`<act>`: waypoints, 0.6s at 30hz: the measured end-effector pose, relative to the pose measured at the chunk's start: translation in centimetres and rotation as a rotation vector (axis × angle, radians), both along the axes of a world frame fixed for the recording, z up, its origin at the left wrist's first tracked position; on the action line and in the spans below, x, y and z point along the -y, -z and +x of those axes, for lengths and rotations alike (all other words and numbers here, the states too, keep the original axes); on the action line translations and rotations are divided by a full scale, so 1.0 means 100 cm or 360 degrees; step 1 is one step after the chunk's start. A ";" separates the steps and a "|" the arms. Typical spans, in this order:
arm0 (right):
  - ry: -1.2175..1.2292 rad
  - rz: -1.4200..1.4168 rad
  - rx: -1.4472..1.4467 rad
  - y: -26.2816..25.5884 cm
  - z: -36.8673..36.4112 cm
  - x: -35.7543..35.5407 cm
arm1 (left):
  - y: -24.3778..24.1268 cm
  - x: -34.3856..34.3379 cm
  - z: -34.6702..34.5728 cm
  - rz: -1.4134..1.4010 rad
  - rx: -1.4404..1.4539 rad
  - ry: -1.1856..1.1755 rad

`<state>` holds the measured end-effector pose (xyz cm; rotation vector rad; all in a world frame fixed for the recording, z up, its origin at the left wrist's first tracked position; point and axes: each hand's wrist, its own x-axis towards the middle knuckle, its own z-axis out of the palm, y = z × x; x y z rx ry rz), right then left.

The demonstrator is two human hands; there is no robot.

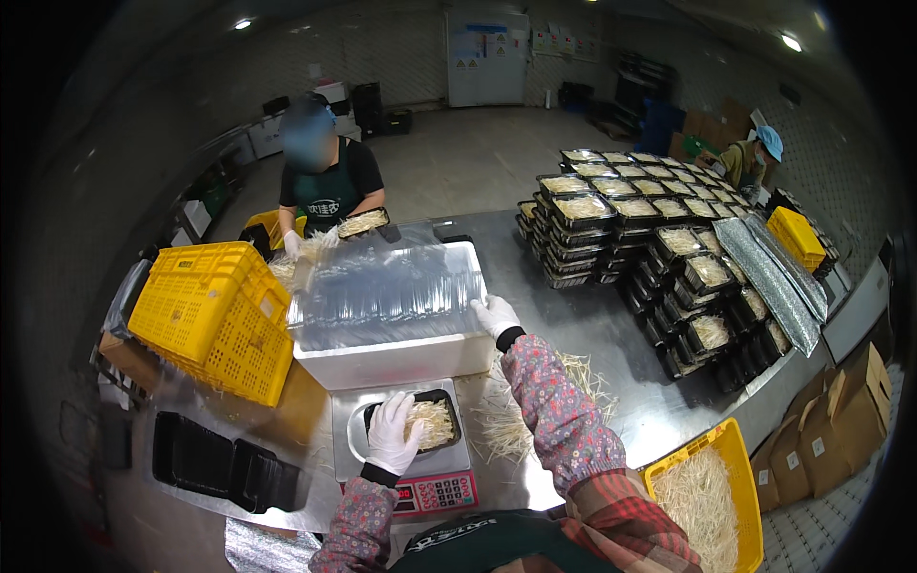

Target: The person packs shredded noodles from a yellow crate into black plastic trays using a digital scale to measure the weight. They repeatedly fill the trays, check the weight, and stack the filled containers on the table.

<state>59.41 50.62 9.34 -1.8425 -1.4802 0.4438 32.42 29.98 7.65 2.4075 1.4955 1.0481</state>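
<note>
My left hand point(390, 433), in a white glove, lies over the left end of a black plastic tray point(457, 428). Its thumb is spread from the fingers, against pale bean sprouts point(432, 422) in the tray. Under the tray is a digital scale point(462, 401) with a red keypad; its display is partly covered by my sleeve. My right hand point(496, 315), also gloved, touches the right rim of a white foam box point(401, 362). Clear plastic lids point(387, 294) fill this box in packed rows. Whether the right fingers pinch a lid is hidden.
Loose sprouts point(505, 426) lie right of the scale, near a yellow crate of sprouts point(691, 501). Empty black trays point(193, 458) and yellow crates point(215, 315) stand left. Stacked lidded packs point(580, 208) cover the far right table. A co-worker point(329, 179) handles sprouts opposite; another person point(749, 161) stands farther off.
</note>
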 end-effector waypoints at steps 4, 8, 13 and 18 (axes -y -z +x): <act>-0.0048 -0.0139 0.0156 -0.023 -0.006 -0.006 | -0.016 0.020 -0.018 0.0058 0.0107 -0.0137; -0.0048 -0.0116 0.0268 -0.038 0.002 -0.004 | -0.008 0.031 -0.031 0.0102 0.0314 -0.0182; -0.0052 0.0080 0.0406 -0.042 0.015 0.001 | -0.003 0.041 -0.041 0.0041 0.0562 -0.0140; 0.0078 0.1031 0.0479 -0.082 0.055 0.013 | -0.010 0.050 -0.052 -0.0243 0.1031 -0.0152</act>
